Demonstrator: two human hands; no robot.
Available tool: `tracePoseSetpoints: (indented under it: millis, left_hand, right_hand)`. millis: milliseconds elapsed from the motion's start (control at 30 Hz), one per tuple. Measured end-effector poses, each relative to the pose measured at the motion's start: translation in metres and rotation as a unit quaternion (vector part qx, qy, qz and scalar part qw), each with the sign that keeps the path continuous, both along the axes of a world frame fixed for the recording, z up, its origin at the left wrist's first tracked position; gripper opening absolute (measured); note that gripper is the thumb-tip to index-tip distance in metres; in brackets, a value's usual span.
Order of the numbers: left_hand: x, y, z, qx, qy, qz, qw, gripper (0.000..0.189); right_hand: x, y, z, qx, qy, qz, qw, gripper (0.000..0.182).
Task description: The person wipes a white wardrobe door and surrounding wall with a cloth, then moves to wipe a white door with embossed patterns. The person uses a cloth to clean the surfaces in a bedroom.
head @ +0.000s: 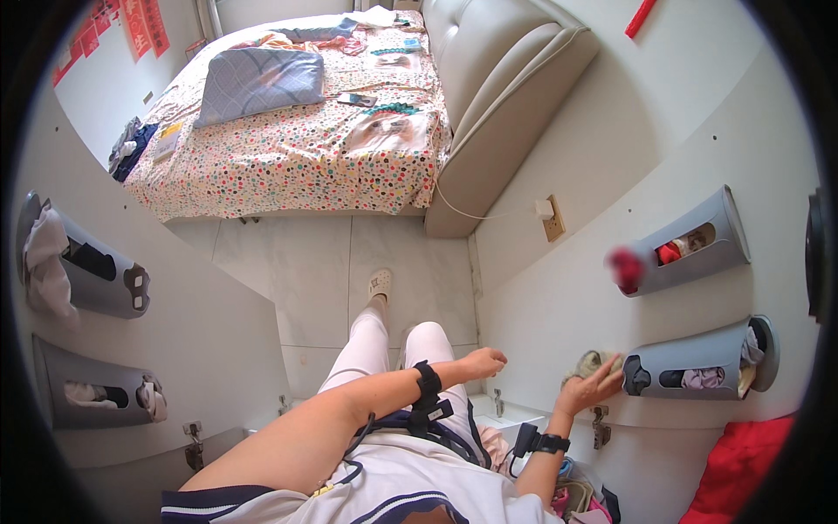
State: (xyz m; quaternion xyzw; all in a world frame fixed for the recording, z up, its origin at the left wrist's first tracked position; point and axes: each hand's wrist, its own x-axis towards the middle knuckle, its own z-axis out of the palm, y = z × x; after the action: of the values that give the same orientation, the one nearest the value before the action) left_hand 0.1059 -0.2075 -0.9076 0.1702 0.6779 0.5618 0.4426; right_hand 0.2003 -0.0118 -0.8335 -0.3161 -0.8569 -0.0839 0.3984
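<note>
My right hand (590,390) grips a bunched olive-green cloth item (592,364), perhaps a sock, beside the end of the lower right grey holder (681,347). Dark and pale fabric shows through that holder's openings. My left hand (486,364) is in front of my legs with its fingers loosely curled. Nothing shows in it, though its palm side is hidden. The upper right grey holder (707,259) contains red and patterned fabric, and a blurred red item (627,268) sticks out of its left end.
White doors (216,340) (543,314) flank me. Two grey holders (98,288) (59,412) with fabric hang on the left one. Folded clothes (579,501) and red fabric (733,465) lie at lower right. Ahead stands a bed (275,177) with a floral sheet and a beige headboard (504,111).
</note>
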Motion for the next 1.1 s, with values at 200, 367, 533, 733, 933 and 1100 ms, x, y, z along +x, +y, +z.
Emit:
tracePoseSetpoints:
  millis: [200, 367, 533, 733, 933, 1100]
  left_hand:
    - [-0.006, -0.006, 0.002, -0.005, -0.022, -0.011, 1.000, 0.039]
    - [-0.013, -0.011, 0.007, -0.013, -0.019, -0.007, 1.000, 0.039]
    - [-0.015, -0.015, 0.005, -0.017, -0.018, -0.006, 1.000, 0.039]
    - [-0.017, -0.021, 0.008, -0.013, -0.035, 0.008, 0.999, 0.040]
    - [-0.013, -0.015, 0.001, 0.000, -0.011, 0.042, 0.999, 0.036]
    - [-0.010, -0.008, 0.004, -0.012, -0.013, 0.026, 1.000, 0.036]
  right_hand:
    - [-0.060, 0.008, -0.002, 0.036, -0.110, 0.042, 0.992, 0.066]
    - [-0.103, 0.020, 0.002, 0.088, -0.168, 0.080, 0.979, 0.059]
    - [-0.122, 0.029, -0.017, 0.150, -0.228, 0.139, 0.952, 0.036]
    - [-0.069, 0.044, -0.072, 0.152, -0.356, 0.222, 0.895, 0.029]
    - [0.007, 0.044, -0.116, 0.108, -0.487, 0.224, 0.837, 0.027]
    - [0.041, 0.035, -0.135, -0.066, -0.539, 0.199, 0.816, 0.022]
